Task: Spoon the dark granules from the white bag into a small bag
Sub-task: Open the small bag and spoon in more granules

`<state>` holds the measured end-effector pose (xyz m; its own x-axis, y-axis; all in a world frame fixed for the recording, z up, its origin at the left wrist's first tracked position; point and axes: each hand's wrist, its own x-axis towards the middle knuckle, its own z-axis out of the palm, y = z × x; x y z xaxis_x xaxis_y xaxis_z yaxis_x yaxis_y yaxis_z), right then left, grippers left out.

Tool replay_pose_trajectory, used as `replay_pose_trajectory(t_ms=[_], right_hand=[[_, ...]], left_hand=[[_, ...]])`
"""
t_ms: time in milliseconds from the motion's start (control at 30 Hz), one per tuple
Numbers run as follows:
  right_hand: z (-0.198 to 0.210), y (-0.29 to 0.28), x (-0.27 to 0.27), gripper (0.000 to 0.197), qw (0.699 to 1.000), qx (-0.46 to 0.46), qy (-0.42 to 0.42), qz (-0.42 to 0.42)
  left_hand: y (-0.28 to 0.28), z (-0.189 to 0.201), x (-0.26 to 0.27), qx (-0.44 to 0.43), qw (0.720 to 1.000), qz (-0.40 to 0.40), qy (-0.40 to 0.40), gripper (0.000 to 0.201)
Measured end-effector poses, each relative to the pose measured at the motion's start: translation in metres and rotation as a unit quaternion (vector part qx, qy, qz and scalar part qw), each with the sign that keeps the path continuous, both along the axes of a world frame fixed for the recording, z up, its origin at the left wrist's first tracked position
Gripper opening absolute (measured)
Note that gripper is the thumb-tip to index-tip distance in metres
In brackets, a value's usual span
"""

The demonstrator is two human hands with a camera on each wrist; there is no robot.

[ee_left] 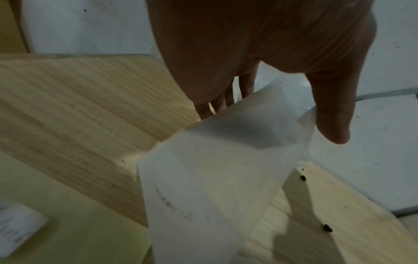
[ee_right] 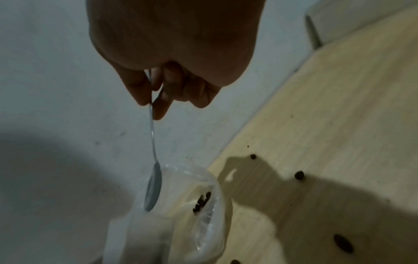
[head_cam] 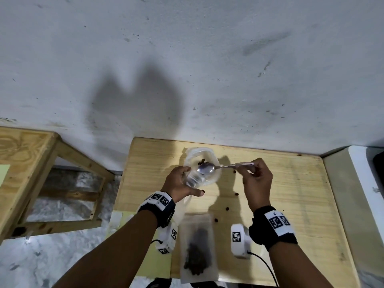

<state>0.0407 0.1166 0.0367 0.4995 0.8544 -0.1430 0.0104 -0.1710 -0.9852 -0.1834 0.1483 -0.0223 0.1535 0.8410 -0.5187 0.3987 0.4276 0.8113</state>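
Note:
My left hand grips a frosted white plastic bag by its top and holds its mouth open above the wooden table; the thumb lies on the bag's edge. A few dark granules cling inside its mouth. My right hand pinches the handle of a metal spoon. The spoon's bowl is at the bag's mouth and looks empty. A second frosted bag with a heap of dark granules lies flat near the table's front edge.
Loose granules are scattered on the table right of the bags. A wooden frame stands to the left, a white unit to the right. The wall runs along the table's far edge.

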Motion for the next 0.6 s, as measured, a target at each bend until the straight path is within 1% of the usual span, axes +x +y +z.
replay_pose_trajectory(t_ms=[67,133,233,333,367,433,500,567,600], right_hand=[[-0.003,0.003,0.007,0.030,0.997,-0.018,0.023,-0.071],[-0.006,0.004,0.006,0.025,0.995,-0.050,0.013,-0.090],[-0.012,0.003,-0.004,0.026,0.992,-0.098,0.009,-0.075],[-0.026,-0.002,-0.018,0.025,0.989,-0.139,0.038,-0.039],[-0.034,-0.005,-0.021,0.024,0.987,-0.151,0.036,-0.034],[-0.048,-0.014,-0.025,0.019,0.983,-0.179,0.006,-0.031],[-0.053,-0.025,-0.027,0.005,0.977,-0.207,-0.035,-0.031],[-0.051,-0.036,-0.025,0.032,0.969,-0.234,-0.062,-0.053],[-0.046,-0.041,-0.025,0.041,0.968,-0.230,-0.076,-0.068]], left_hand=[[-0.002,0.000,-0.002,0.015,1.000,0.001,-0.002,0.103],[-0.004,0.000,-0.004,0.034,0.999,0.002,0.000,0.100],[-0.008,-0.002,-0.006,0.057,0.998,0.005,0.018,0.099],[-0.014,-0.001,-0.009,0.074,0.996,0.002,0.041,0.098],[-0.016,-0.001,-0.011,0.080,0.996,0.004,0.049,0.097],[-0.021,0.001,-0.013,0.095,0.993,0.017,0.062,0.095],[-0.025,0.005,-0.015,0.114,0.990,0.031,0.072,0.093],[-0.029,0.009,-0.017,0.133,0.987,0.043,0.073,0.093],[-0.031,0.012,-0.017,0.138,0.987,0.046,0.073,0.094]])
